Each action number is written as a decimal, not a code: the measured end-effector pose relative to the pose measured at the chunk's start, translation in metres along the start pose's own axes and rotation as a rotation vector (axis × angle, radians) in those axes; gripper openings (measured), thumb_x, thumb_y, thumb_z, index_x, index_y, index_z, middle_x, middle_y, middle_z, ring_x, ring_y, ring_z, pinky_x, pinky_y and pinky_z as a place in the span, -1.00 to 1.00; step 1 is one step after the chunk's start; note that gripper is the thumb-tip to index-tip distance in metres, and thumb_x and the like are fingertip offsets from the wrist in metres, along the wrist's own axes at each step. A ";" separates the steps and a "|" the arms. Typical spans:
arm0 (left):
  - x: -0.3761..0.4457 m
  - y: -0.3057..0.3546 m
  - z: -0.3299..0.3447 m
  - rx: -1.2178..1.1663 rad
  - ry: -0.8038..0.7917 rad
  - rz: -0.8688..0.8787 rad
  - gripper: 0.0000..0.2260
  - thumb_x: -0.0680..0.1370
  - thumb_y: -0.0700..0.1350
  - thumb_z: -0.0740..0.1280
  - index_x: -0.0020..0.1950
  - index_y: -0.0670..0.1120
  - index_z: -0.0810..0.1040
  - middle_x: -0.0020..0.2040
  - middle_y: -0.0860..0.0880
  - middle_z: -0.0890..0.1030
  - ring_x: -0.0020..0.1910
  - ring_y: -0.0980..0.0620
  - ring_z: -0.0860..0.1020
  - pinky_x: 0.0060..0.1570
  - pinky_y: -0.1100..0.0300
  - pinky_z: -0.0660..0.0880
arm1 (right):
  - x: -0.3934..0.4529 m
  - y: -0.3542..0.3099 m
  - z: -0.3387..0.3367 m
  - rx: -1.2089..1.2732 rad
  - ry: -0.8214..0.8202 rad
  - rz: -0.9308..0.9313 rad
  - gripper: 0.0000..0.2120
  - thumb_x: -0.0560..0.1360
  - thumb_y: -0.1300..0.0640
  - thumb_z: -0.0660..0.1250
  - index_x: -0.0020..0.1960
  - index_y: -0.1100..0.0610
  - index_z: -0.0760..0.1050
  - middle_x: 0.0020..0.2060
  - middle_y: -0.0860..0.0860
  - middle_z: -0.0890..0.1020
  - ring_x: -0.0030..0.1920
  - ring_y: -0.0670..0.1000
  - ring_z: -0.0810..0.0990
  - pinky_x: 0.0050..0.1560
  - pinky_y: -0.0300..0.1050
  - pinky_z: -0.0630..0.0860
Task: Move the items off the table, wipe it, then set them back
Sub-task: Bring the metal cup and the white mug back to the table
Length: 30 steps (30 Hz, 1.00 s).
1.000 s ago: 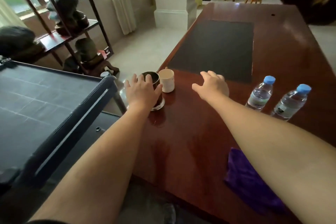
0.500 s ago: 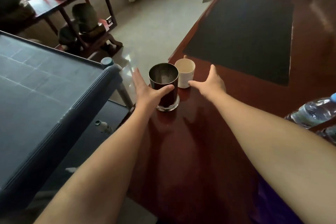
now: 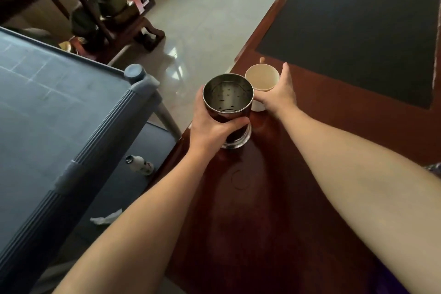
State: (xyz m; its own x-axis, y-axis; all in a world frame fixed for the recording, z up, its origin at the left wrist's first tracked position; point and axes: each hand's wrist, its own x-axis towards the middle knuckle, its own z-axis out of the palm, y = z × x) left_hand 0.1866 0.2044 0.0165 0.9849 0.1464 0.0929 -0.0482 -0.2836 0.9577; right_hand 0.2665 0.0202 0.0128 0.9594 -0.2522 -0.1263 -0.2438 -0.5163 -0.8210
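A dark metal canister with a shiny rim and base stands near the left edge of the reddish wooden table. My left hand is wrapped around its side. Just behind it to the right stands a cream cup. My right hand is closed around that cup's right side and lower wall. Both items rest on the table top. A sliver of purple cloth shows at the right edge.
A black mat covers the far part of the table. A grey plastic cart stands close on the left, with a small bottle and a crumpled tissue on its lower shelf. A dark wooden rack stands beyond.
Both hands have closed in: the left now wraps the canister, the right has reached the cup and grips it. The view has tilted down and nearer; the water bottles are out of frame.
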 end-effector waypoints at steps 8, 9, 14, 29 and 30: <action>-0.004 0.000 0.003 0.056 0.058 0.012 -0.11 0.15 0.22 0.63 0.39 0.17 0.31 0.19 0.43 0.45 0.24 0.32 0.46 0.21 0.23 0.43 | -0.009 -0.007 0.006 0.106 0.061 0.008 -0.17 0.07 -0.36 0.46 0.24 -0.08 0.31 0.04 -0.13 0.53 0.02 -0.02 0.51 -0.08 -0.17 0.35; -0.005 0.001 0.004 0.061 0.064 0.011 -0.12 0.15 0.22 0.63 0.38 0.17 0.31 0.18 0.44 0.45 0.23 0.33 0.46 0.20 0.25 0.43 | -0.013 -0.007 0.004 0.119 0.081 0.010 -0.22 0.09 -0.34 0.48 0.21 -0.09 0.32 0.04 -0.13 0.54 0.01 -0.02 0.52 -0.11 -0.17 0.35; -0.004 0.019 0.019 0.048 0.068 0.027 -0.18 0.16 0.20 0.62 0.34 0.18 0.33 0.17 0.35 0.49 0.22 0.28 0.48 0.24 0.16 0.47 | -0.036 0.002 -0.022 0.172 0.221 0.003 -0.33 0.13 -0.25 0.52 0.13 -0.11 0.33 -0.01 -0.17 0.53 -0.04 -0.08 0.52 -0.15 -0.18 0.39; -0.037 0.080 0.127 -0.076 -0.113 0.133 -0.18 0.17 0.16 0.62 0.32 0.25 0.28 0.23 0.27 0.45 0.22 0.36 0.43 0.18 0.36 0.43 | -0.114 0.087 -0.147 0.100 0.540 0.162 -0.27 0.18 -0.22 0.55 0.21 -0.02 0.32 0.08 -0.10 0.54 0.03 -0.01 0.52 -0.11 -0.12 0.36; -0.040 0.082 0.134 -0.081 -0.124 0.137 -0.20 0.17 0.15 0.62 0.29 0.30 0.27 0.23 0.26 0.46 0.22 0.35 0.44 0.20 0.32 0.43 | -0.117 0.092 -0.152 0.089 0.554 0.179 -0.27 0.17 -0.22 0.55 0.20 -0.02 0.32 0.08 -0.09 0.54 0.03 0.00 0.53 -0.12 -0.11 0.36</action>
State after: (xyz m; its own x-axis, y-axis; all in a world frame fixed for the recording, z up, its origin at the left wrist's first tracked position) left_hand 0.1653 0.0484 0.0552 0.9809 -0.0076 0.1945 -0.1915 -0.2149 0.9577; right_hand 0.1101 -0.1224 0.0364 0.6817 -0.7313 0.0227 -0.3593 -0.3616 -0.8603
